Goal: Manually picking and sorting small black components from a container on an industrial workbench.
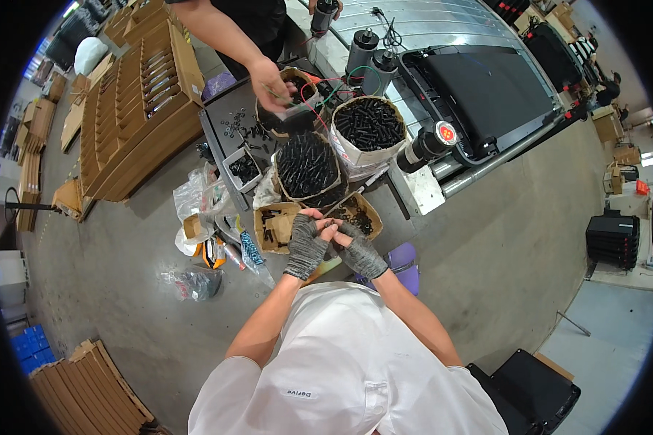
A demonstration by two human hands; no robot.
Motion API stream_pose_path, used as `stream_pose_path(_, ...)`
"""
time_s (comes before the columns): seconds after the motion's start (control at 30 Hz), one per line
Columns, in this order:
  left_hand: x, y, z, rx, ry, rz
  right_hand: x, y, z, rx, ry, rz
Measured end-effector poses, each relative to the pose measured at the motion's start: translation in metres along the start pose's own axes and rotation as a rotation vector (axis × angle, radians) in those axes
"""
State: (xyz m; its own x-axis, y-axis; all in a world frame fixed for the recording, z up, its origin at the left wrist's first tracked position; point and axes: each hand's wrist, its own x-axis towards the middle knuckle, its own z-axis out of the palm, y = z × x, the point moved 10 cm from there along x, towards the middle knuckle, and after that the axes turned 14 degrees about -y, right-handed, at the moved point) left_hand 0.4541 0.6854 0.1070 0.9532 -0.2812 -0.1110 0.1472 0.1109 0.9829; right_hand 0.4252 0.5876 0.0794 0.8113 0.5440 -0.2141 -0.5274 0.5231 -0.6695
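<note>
My left hand (307, 245) and my right hand (360, 251), both in grey fingerless gloves, meet with fingertips pinched together. Whatever small dark thing may be between them is too small to make out. They hover at the near edge of two open cardboard boxes. The left cardboard box (295, 209) holds a few black cylindrical pieces; the right cardboard box (374, 220) holds many small dark rings. Just beyond, a container is heaped with black bolt-like parts (306, 165), and a white bag (347, 154) is full of similar short black parts.
Across the bench, a co-worker's hand (270, 85) reaches over another bin with thin wires nearby. Dark cylindrical motors (363, 49) and a black case (486, 90) stand on the metal roller conveyor (479, 168). A purple stool (405, 267) is close on my right; plastic bags (196, 283) lie left.
</note>
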Motion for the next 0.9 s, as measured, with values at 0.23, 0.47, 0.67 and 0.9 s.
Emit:
stream_pose_path(0.23,0.010,0.044,0.004,0.533,-0.152,0.161,-0.001,-0.003,-0.005,-0.298,-0.020,0.105)
stream_pose_path(0.47,0.026,0.016,-0.011,0.320,-0.253,-0.251,0.008,-0.012,-0.015,-0.391,0.076,0.053)
stream_pose_path(0.67,0.079,0.076,-0.031,1.044,-0.113,0.243,0.000,0.008,-0.019,-0.297,0.087,0.118)
stream_pose_path(0.9,0.106,0.040,-0.034,1.108,-0.185,-0.018,-0.009,0.019,-0.017,-0.283,0.061,0.122)
